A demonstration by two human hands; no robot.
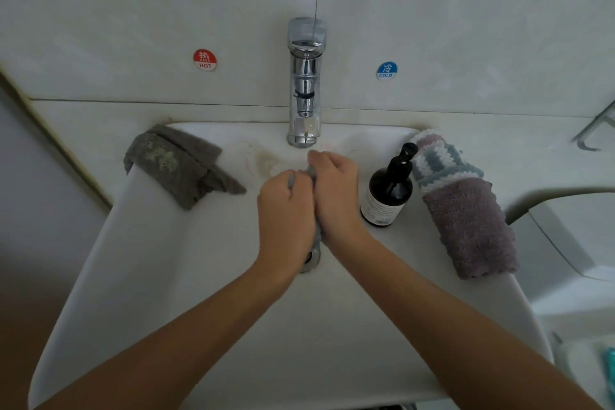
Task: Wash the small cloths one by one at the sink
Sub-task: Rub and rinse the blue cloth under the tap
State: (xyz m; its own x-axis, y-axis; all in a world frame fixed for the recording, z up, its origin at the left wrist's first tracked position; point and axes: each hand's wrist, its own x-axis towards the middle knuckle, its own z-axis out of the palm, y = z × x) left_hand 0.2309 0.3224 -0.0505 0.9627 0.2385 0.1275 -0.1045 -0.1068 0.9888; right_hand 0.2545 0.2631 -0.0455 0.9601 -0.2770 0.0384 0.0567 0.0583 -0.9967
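- While both hands work over the basin, a stained grey cloth [181, 165] lies draped over the sink [159, 263] rim at ten o'clock, parked within reach, probably awaiting its turn or just finished.
- Left hand [286, 210] is curled tight round a small grey cloth [309, 176], holding it over the drain so drips fall in.
- Right hand [334, 186] grips the same cloth, knuckles touching the left, looks like rubbing or wringing.
- Tap [304, 83] stands at twelve o'clock; no stream is visible, so I cannot tell if it runs.
- Soap bottle [387, 190] sits at three o'clock, just beside the right hand.
- Striped cloth [442, 160] and purple cloth [472, 226] lie stacked farther right, the striped one behind.
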